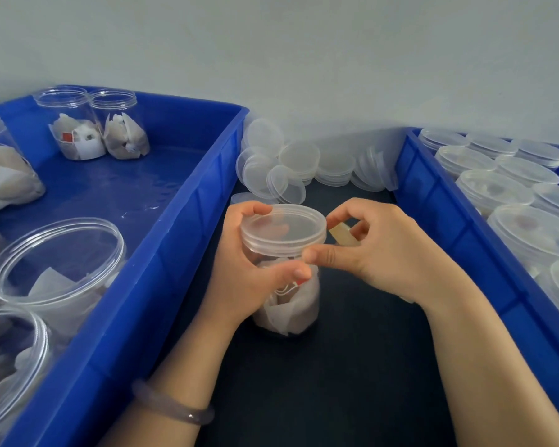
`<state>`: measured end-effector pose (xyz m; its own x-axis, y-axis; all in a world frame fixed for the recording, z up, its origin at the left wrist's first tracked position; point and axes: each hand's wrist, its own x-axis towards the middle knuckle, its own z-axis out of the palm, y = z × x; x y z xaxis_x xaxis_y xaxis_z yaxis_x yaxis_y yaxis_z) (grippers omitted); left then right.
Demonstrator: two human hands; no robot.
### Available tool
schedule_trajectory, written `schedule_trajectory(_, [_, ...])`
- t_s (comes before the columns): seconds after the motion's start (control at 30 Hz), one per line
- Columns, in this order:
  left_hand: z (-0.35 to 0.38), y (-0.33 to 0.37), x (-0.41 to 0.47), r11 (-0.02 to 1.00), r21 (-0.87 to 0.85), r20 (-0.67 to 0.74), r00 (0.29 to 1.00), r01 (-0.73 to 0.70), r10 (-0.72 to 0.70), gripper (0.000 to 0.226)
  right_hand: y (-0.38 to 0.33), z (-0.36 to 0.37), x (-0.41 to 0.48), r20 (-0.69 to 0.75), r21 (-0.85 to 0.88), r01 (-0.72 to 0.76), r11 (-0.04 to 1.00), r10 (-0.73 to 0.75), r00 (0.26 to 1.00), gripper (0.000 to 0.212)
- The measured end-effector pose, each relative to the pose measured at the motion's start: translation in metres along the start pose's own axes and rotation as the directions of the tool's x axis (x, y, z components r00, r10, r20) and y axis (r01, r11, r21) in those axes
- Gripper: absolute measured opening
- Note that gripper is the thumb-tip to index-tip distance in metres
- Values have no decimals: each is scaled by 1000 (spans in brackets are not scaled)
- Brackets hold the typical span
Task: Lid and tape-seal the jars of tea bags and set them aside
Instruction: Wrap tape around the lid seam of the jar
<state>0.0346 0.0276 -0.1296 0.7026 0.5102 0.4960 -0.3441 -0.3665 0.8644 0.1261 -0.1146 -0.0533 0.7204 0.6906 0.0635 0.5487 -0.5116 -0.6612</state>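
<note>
A clear plastic jar (289, 301) of tea bags stands on the dark table between two blue bins, with a translucent lid (283, 229) on top. My left hand (239, 269) grips the jar and lid from the left, thumb across the front. My right hand (378, 250) is at the lid's right edge; its thumb presses the lid's rim, and its fingers pinch a small roll of yellowish tape (344, 235). The stretch of tape on the jar itself is too clear to make out.
The left blue bin (162, 240) holds several open jars of tea bags (78, 130). The right blue bin (439, 201) holds several lidded jars (494, 188). Loose lids (291, 169) are piled at the back against the wall.
</note>
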Motion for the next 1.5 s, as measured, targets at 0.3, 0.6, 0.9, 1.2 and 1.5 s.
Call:
schedule_trajectory(0.3, [-9,-2,3,974,-172,23,989,148,-146,59,2,-19,-5,286,139,38,990,-77,955,42])
schedule_trajectory(0.6, [-8,-5,4,863,-395,192,947,314,-257,83,3,-23,-4,160,114,66,991,-84,984,43])
schedule_trajectory(0.9, [-8,-3,1,743,-539,319,913,396,-255,106,8,-16,0,318,183,1,983,-60,946,79])
schedule_trajectory(1.2, [-1,5,2,958,-180,-40,971,223,-234,71,12,-12,4,262,226,29,974,-89,961,26])
schedule_trajectory(1.5, [1,1,1,970,-80,-69,969,230,-235,54,9,-9,3,328,178,20,984,-78,941,90])
